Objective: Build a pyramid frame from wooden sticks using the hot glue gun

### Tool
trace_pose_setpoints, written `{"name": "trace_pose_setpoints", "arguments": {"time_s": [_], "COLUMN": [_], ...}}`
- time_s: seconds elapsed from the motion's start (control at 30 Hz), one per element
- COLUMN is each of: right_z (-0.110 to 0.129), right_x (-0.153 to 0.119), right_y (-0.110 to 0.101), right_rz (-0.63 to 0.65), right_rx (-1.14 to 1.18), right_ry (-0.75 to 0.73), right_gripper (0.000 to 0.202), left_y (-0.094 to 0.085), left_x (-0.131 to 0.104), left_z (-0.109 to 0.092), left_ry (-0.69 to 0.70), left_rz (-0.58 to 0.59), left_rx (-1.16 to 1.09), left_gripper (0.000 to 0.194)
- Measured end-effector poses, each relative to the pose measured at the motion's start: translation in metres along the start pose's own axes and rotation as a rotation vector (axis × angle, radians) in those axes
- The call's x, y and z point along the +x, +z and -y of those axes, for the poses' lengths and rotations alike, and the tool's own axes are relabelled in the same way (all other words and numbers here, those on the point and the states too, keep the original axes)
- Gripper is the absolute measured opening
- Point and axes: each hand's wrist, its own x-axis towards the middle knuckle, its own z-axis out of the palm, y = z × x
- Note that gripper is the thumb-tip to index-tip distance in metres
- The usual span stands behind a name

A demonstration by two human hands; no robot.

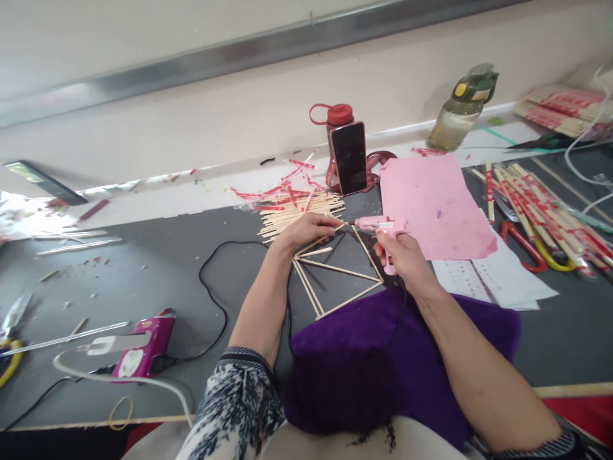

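Hot nozzle, bare fingertips, very little room between them

From where I stand, the worry is a burn. The small pink glue gun (376, 223) points its tip straight at the fingers of the left hand (311, 230), with only the end of a thin, pale wooden stick (335, 229) near it. A slip of either wrist, or a stringy drip, could put heat on skin. The open frame of slender wooden sticks (338, 268) lies on the dark grey tabletop (182, 262) between the forearms; if the pinched stick wobbled while glue was soft, that corner could set crooked. The frame's near corner sits right by the rumpled purple cloth (345, 332), so a tug on the cloth might shift it. The thin black cord (226, 313) looping by the left forearm could snag too.

As for the pose, the left arm reaches up from the lower left, back of the hand uppermost, fingers stretched towards the nozzle and closed on the stick close to its end. The right arm slants in from the lower right; the right hand (400, 252) is wrapped round the gun's handle, thumb high near the body, barrel roughly level and aimed leftward. Whether a finger is pressing the trigger, I can't tell from here.
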Motion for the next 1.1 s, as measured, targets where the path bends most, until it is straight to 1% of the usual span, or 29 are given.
{"name": "trace_pose_setpoints", "arguments": {"time_s": [0.27,0.4,0.57,0.73,0.93,1.1], "right_z": [0.0004,0.0022,0.0058,0.0060,0.0044,0.0057], "right_x": [-0.0027,-0.0026,-0.0024,-0.0034,-0.0033,-0.0033], "right_y": [0.0015,0.0000,-0.0015,-0.0027,-0.0028,-0.0027], "right_rz": [-0.041,-0.009,-0.014,-0.006,-0.005,-0.016], "right_rx": [-0.011,0.010,0.106,0.082,0.108,0.094], "right_ry": [-0.040,-0.014,0.009,0.036,0.004,0.025], "right_gripper": [0.042,0.041,0.033,0.039,0.039,0.038], "left_y": [0.0019,0.0019,0.0017,0.0017,0.0025,0.0022], "left_x": [-0.0014,-0.0020,-0.0025,-0.0027,-0.0022,-0.0017], "left_z": [-0.0044,-0.0055,-0.0041,-0.0040,-0.0035,-0.0030], "left_ry": [0.014,0.007,0.002,0.004,0.017,0.017], "left_rz": [0.009,0.004,-0.009,-0.001,0.002,0.003], "left_rx": [0.007,0.016,-0.003,-0.033,-0.058,-0.054], "left_gripper": [0.036,0.036,0.037,0.039,0.039,0.038]}}
